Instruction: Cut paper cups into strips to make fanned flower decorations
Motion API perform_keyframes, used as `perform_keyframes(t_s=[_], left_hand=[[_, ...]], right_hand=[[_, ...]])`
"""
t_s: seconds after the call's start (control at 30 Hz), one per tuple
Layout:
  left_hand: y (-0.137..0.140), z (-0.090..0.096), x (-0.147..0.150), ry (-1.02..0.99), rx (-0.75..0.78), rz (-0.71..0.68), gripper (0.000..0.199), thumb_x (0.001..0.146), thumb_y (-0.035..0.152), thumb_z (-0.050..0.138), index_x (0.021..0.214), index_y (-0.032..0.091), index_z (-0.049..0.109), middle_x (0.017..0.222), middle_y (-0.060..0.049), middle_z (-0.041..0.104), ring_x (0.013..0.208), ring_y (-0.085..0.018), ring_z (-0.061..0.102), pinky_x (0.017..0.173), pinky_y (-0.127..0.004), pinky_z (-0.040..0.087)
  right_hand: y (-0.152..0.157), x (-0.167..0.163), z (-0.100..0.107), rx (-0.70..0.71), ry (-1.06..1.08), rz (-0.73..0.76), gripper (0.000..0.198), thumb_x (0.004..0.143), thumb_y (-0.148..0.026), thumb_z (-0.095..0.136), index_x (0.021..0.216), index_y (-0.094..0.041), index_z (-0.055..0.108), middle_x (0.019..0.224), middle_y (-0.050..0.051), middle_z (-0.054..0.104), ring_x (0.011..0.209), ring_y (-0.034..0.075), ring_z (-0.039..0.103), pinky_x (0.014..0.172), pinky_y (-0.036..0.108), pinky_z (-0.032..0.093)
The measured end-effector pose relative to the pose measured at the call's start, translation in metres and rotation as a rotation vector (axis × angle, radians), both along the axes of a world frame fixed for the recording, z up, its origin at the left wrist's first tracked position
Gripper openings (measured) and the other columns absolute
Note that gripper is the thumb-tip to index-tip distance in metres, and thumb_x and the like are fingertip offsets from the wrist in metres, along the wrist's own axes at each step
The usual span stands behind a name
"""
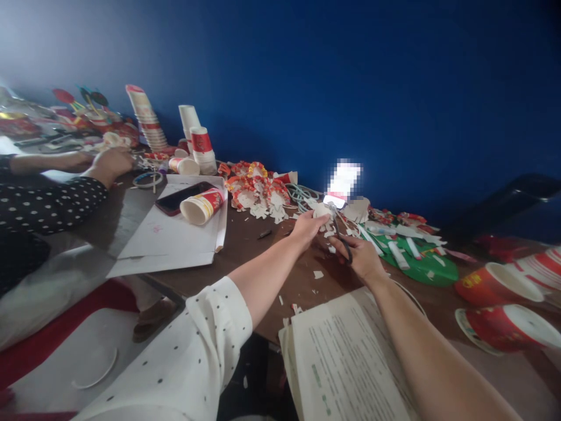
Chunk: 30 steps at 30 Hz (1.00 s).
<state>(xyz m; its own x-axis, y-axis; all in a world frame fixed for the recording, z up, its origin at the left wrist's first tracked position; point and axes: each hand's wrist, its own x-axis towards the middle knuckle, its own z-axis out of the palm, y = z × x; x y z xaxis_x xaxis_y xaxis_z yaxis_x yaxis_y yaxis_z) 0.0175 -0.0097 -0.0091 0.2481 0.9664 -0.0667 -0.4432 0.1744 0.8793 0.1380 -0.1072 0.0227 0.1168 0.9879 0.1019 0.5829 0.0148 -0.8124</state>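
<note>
My left hand (308,227) pinches a white paper cutout (322,211) over the table. In my right hand (360,256) is a pair of scissors (343,237), its dark handles around my fingers and its blades up against the cutout. Just behind the hands a lit phone (336,197) leans upright, its screen blurred out. Small white scraps (318,274) lie on the brown table below my hands. To the left of my left hand sits a heap of red and white cut paper-cup pieces (258,187).
A green round sheet (425,263) with scraps lies at right, beside red paper cups (499,283). A printed booklet (346,351) is at the near edge. Left are a white board (170,240), a tipped cup (202,207) and stacked cups (203,149). Another person's hand (111,164) works far left.
</note>
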Motion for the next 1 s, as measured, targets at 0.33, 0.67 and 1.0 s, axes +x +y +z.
perform_keyframes(t_s=[0.33, 0.67, 1.0], left_hand=[[-0.0006, -0.0002, 0.0003, 0.003, -0.001, -0.01, 0.018, 0.071, 0.027, 0.076, 0.076, 0.014, 0.064, 0.058, 0.001, 0.059, 0.05, -0.009, 0.051, 0.055, -0.022, 0.042], [-0.0043, -0.0011, 0.0018, 0.004, 0.003, -0.084, 0.019, 0.07, 0.028, 0.075, 0.076, 0.014, 0.063, 0.06, 0.0, 0.06, 0.05, -0.01, 0.053, 0.054, -0.023, 0.041], [-0.004, -0.0015, 0.0009, -0.042, 0.012, -0.097, 0.023, 0.069, 0.029, 0.077, 0.077, 0.013, 0.062, 0.06, 0.0, 0.059, 0.05, -0.009, 0.053, 0.054, -0.022, 0.041]], right_hand=[[0.0009, -0.0004, -0.0034, -0.008, 0.016, -0.006, 0.059, 0.073, -0.072, 0.063, 0.086, -0.016, 0.076, 0.052, 0.0, 0.058, 0.05, 0.015, 0.053, 0.054, 0.028, 0.038], [0.0015, 0.0002, -0.0083, 0.043, 0.08, -0.025, 0.056, 0.071, -0.073, 0.065, 0.062, -0.018, 0.066, 0.052, 0.002, 0.059, 0.051, 0.015, 0.053, 0.053, 0.028, 0.038], [-0.0002, -0.0006, -0.0033, 0.045, 0.04, -0.01, 0.056, 0.074, -0.071, 0.064, 0.053, -0.019, 0.059, 0.048, 0.0, 0.055, 0.049, 0.013, 0.048, 0.052, 0.027, 0.035]])
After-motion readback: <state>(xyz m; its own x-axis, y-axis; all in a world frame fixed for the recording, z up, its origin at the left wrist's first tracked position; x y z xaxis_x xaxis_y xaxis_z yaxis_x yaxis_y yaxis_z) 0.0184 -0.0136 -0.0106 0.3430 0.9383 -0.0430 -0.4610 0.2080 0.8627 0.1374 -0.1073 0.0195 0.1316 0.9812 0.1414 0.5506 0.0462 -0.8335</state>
